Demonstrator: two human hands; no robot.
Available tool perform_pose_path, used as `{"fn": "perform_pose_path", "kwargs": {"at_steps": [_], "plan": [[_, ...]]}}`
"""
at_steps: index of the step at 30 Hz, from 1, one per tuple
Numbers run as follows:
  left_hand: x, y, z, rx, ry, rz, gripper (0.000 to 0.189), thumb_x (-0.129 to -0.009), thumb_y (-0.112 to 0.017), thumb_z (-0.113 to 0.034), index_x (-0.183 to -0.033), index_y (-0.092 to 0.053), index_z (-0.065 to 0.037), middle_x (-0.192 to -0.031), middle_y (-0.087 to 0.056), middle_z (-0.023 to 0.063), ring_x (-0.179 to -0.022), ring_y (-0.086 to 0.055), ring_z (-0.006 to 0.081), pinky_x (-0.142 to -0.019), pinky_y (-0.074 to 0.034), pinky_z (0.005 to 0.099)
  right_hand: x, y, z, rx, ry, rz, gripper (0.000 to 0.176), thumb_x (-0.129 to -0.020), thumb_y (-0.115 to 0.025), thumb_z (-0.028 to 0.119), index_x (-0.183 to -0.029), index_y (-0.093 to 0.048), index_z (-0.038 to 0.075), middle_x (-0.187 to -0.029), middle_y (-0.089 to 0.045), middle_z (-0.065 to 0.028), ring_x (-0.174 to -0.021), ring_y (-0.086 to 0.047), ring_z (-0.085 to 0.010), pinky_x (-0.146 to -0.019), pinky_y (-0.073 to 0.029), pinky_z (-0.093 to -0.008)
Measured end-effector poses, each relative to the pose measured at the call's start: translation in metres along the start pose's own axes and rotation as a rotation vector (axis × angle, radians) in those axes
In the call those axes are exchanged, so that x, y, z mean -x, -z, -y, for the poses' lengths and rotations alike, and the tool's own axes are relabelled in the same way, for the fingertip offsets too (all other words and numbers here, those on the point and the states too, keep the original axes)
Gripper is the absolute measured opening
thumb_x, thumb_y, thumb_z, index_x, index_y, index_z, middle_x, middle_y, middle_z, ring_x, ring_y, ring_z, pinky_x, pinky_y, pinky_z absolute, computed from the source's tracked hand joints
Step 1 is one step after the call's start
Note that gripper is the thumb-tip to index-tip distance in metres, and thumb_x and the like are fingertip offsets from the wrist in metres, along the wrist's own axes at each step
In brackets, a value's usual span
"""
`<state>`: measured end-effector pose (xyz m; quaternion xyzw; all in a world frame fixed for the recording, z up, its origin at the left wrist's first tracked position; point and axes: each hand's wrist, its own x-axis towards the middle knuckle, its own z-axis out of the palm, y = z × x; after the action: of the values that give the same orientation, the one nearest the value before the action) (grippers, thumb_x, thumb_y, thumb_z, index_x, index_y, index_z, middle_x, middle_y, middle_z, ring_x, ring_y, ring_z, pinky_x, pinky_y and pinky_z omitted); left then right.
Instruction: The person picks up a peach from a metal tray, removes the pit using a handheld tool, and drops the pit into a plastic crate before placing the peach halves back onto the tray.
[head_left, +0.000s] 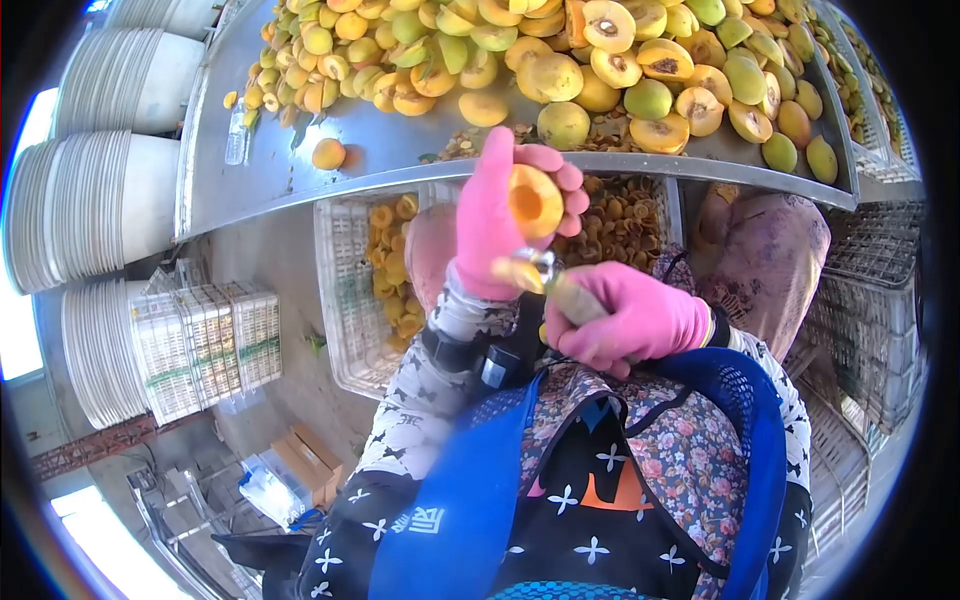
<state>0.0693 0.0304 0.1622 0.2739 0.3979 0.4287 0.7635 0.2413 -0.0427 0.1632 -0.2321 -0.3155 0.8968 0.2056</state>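
L hand (pixel 484 232) raised, cupping 1 halved fruit (pixel 536 203); R hand (pixel 640 318) gripping tool (pixel 574 300), little room btwn; worktop (pixel 390 138) edge behind L.

On my feed from the head camera I saw a grey floor (pixel 290 320), with a metal table (pixel 390 140) spanning the top of the view. Stacks of pale round trays (pixel 90 210) lined the left side, beside a white plastic crate (pixel 205 350). A reddish beam (pixel 95 453) ran below them. Glaring daylight (pixel 22 335) showed at the left edge; whether through windows or doorways, I couldn't tell.
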Motion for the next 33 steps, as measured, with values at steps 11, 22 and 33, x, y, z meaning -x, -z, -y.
{"fn": "perform_pose_path", "kwargs": {"at_steps": [11,22,33], "plan": [[-0.019,0.135,-0.084,-1.175,-0.432,-0.174,0.044,-0.095,-0.065,-0.035,-0.121,-0.066,0.002,-0.111,-0.07,0.0118,-0.103,-0.064,0.0178,-0.089,-0.049,0.0282,0.009,0.036,-0.036,1.217,0.153,-0.633,0.029,-0.089,-0.065,0.024,-0.099,-0.05,0.001,-0.082,-0.066,-0.0233,-0.079,-0.064,-0.0444,-0.068,-0.051,-0.0512],[-0.086,0.063,-0.033,-0.655,-0.348,0.013,0.053,-0.085,-0.066,-0.025,-0.131,-0.058,0.0,-0.11,-0.065,0.0122,-0.09,-0.065,0.019,-0.076,-0.053,0.0302,0.009,0.031,-0.024,1.089,0.622,-0.83,0.036,-0.087,-0.072,0.019,-0.115,-0.058,0.002,-0.083,-0.065,-0.0187,-0.076,-0.065,-0.0391,-0.066,-0.051,-0.0413],[-0.009,0.007,0.013,-0.059,-0.254,0.225,0.045,-0.102,-0.041,-0.019,-0.139,-0.045,0.007,-0.124,-0.059,0.0162,-0.111,-0.06,0.024,-0.098,-0.048,0.0363,-0.02,0.015,-0.008,1.6,0.517,-1.02,0.03,-0.089,-0.069,0.025,-0.106,-0.056,0.004,-0.084,-0.063,-0.0135,-0.073,-0.064,-0.035,-0.063,-0.05,-0.0448]]}}
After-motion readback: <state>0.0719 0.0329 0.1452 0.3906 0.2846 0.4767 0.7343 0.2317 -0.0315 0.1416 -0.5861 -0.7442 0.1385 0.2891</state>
